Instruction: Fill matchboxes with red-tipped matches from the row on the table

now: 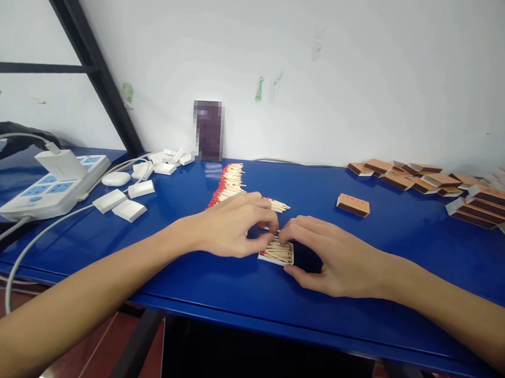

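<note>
A small white matchbox tray (273, 261) filled with matches (281, 251) rests on the blue table near its front edge. My right hand (333, 255) grips the tray's right end, its thumb at the near corner and its fingers at the far side. Over the left end, my left hand (233, 224) is closed in a pinch, with a pale matchstick (267, 228) showing at its fingertips. Beyond the left hand lies a heap of red-tipped matches (231, 181), partly hidden by it. One closed matchbox (353, 205) lies beyond my right hand.
Several closed matchboxes (422, 178) are piled at the back right, beside stacked boxes (488, 207). On the left are white empty trays (129, 210), a power strip (53, 187) with cables and a white oval case (116, 178). A blurred dark upright object (208, 131) leans against the wall.
</note>
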The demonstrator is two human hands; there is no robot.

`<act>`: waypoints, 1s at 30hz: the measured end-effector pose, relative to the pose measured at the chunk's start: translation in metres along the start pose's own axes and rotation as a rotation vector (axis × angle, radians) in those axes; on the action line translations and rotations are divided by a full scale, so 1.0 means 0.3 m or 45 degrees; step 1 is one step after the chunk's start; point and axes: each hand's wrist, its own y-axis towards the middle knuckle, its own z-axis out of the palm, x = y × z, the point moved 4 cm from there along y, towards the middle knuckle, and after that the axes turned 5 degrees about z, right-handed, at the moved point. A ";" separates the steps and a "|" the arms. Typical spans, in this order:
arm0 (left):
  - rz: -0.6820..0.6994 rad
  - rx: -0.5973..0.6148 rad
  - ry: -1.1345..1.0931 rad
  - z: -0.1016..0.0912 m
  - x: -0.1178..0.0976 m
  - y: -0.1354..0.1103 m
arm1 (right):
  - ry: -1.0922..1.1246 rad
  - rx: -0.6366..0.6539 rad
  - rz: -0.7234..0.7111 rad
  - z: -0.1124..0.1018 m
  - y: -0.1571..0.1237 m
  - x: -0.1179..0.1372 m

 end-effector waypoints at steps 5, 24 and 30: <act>0.012 0.085 0.241 0.019 0.024 -0.002 | -0.022 0.011 -0.052 0.001 -0.009 0.021; -0.104 0.203 0.192 0.032 0.027 0.002 | -0.187 0.196 -0.075 -0.001 -0.012 0.036; -0.042 0.254 0.453 0.051 0.007 0.007 | -0.113 0.085 0.001 -0.002 -0.001 0.021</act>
